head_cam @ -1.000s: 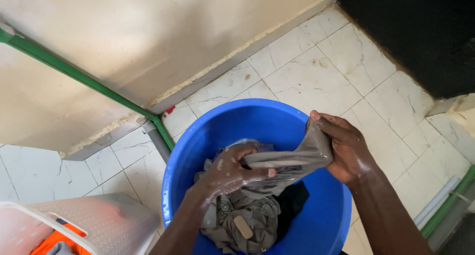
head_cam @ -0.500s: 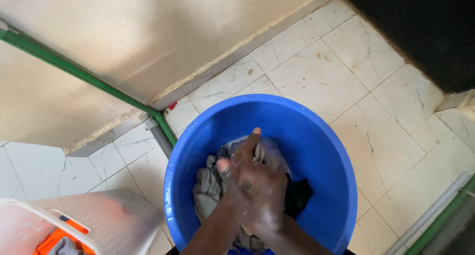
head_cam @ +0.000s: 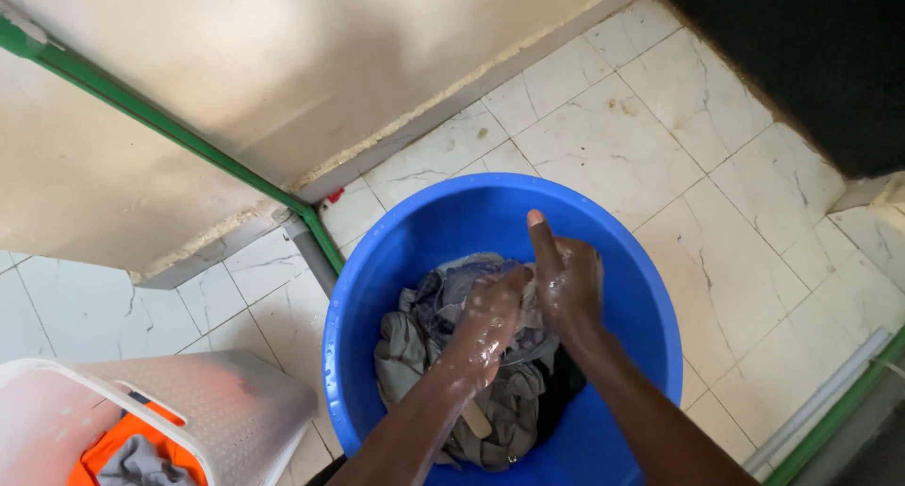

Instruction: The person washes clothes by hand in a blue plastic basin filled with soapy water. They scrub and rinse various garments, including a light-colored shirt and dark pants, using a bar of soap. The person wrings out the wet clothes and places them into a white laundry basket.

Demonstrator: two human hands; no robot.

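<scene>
Scrubbing a wet grey cloth (head_cam: 514, 302) in a blue basin (head_cam: 452, 222), both hands met over the middle of it. The left hand (head_cam: 488, 321) was closed into a soapy fist around a bunched part of the cloth, knuckles pressed toward the right hand (head_cam: 566, 283). The right hand was mostly curled on the same bunch, its forefinger pointing up toward the far rim; grip underneath was hidden by the fingers. The cloth sat inside the basin, on top of a pile of grey and dark clothes (head_cam: 509, 411) filling the lower part. The basin stood on a white tiled floor (head_cam: 660, 109), near a cream wall (head_cam: 236, 71) with a green pipe (head_cam: 179, 132). A white laundry basket (head_cam: 217, 401) with orange and grey clothes sat at lower left, just beside the basin.
</scene>
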